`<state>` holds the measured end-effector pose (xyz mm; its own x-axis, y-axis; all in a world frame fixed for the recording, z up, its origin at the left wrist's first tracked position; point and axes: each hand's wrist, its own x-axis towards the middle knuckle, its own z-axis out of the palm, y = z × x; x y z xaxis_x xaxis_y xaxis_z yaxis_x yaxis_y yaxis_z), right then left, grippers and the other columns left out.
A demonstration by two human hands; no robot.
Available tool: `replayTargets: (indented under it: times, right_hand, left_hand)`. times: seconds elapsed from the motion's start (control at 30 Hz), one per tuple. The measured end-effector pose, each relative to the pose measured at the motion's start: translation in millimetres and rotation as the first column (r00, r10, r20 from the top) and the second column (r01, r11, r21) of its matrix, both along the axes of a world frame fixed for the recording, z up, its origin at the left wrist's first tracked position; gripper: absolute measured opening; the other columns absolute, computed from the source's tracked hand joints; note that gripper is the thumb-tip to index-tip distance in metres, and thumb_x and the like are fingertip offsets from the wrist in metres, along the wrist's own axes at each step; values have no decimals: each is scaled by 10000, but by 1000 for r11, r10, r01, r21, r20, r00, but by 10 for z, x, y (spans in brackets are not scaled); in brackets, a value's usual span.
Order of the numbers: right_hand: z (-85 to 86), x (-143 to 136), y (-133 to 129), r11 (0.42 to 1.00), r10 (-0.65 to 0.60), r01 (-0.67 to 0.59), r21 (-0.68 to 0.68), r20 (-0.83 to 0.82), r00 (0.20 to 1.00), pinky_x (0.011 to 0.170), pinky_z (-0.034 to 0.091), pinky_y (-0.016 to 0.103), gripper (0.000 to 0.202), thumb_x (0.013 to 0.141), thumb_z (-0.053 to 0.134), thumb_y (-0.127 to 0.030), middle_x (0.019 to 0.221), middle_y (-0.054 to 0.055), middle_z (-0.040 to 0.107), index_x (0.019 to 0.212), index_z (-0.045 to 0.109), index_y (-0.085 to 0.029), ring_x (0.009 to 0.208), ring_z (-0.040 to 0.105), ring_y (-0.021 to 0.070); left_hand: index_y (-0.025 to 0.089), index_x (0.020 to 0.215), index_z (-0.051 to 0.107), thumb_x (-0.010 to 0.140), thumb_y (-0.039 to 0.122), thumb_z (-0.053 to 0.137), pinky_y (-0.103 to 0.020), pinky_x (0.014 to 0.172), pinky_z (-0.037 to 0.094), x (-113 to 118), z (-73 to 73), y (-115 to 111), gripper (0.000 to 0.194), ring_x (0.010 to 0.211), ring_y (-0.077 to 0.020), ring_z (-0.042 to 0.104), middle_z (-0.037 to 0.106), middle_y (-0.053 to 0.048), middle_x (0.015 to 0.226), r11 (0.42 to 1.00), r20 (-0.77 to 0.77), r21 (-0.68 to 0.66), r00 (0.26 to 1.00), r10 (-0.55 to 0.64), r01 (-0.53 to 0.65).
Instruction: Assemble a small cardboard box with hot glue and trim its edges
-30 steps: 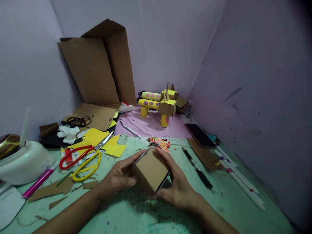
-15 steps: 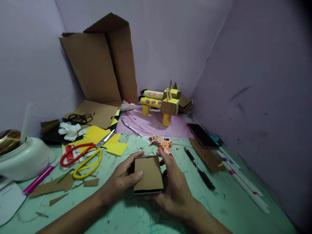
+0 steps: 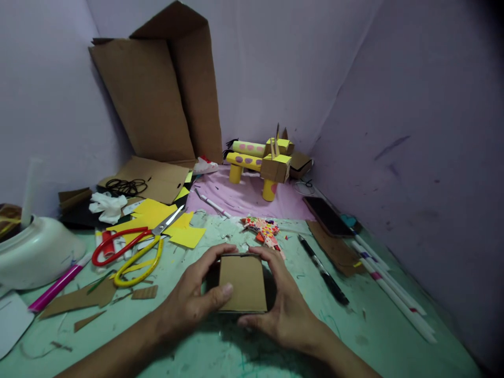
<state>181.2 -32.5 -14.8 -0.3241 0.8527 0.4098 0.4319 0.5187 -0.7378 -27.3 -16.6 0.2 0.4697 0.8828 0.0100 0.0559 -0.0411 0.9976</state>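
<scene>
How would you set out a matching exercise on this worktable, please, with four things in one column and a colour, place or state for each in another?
Column one:
1. Small cardboard box
2. Scissors
3. Pen lying to the right of the hands
4. Yellow figure with purple spots

Column two:
A. Standing on the pink cloth
B. Mostly black
C. One red handle and one yellow handle
D. Held between the left hand and the right hand

Right pairs: 1-D, 2-C, 3-B, 4-A.
</scene>
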Motion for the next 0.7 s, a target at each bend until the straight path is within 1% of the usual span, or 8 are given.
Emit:
replayTargets:
  times: [0.07,0.17,0.3,0.4,0.53,0.63,0.7]
  right_hand:
    - [-2,-5,-5,999,-5,3,-38,-31,999,916,489,553,872,571,847,-398,1250,113,505,1287,359,-302,1141,537,366]
    - [13,-19,-8,997,-16,11,-74,-75,997,839,521,478,763,576,819,-368,1174,82,528,1212,405,-295,1033,576,309]
    - [56,-38,6,997,-13,6,-73,-98,995,785,516,431,662,560,797,-363,1060,46,557,1119,451,-289,908,588,259]
    - [72,-44,19,998,-32,28,-50,-84,996,776,502,418,616,557,786,-336,1027,37,568,1082,468,-284,899,581,252]
    - [72,-39,28,998,-46,43,-41,-74,996,766,495,410,609,553,778,-317,1013,42,570,1076,471,-269,901,579,253]
    - [76,-37,28,997,-45,40,-63,-74,996,756,495,402,602,549,779,-321,1000,39,568,1064,473,-260,878,583,245]
    - [82,-40,28,996,-45,39,-77,-70,997,753,493,399,597,544,779,-322,986,37,564,1050,472,-252,866,581,242]
  left_hand:
    - [226,1317,462,762,479,686,-462,941,456,-23,41,-12,650,1159,-353,532,574,-131,1286,997,-51,59,998,-47,50]
    - [215,1351,431,701,445,740,-478,956,446,-64,107,-11,755,1185,-375,507,568,-139,1294,988,-123,94,987,-108,120]
    - [200,1360,427,670,314,777,-478,944,457,-86,145,16,782,1191,-389,505,552,-150,1313,976,-203,136,969,-142,172]
    - [184,1330,452,678,280,778,-481,919,470,-72,120,39,736,1165,-391,527,559,-161,1290,960,-233,210,963,-133,183]
    - [179,1277,474,669,326,791,-485,895,470,-51,54,63,702,1109,-377,555,590,-152,1227,938,-245,303,965,-95,170]
    - [195,1271,458,649,320,800,-473,886,463,-50,28,76,721,1071,-343,567,595,-124,1203,931,-294,320,953,-77,174]
    - [202,1264,449,637,312,795,-467,883,459,-51,34,80,724,1055,-325,568,591,-108,1194,932,-317,309,944,-87,190]
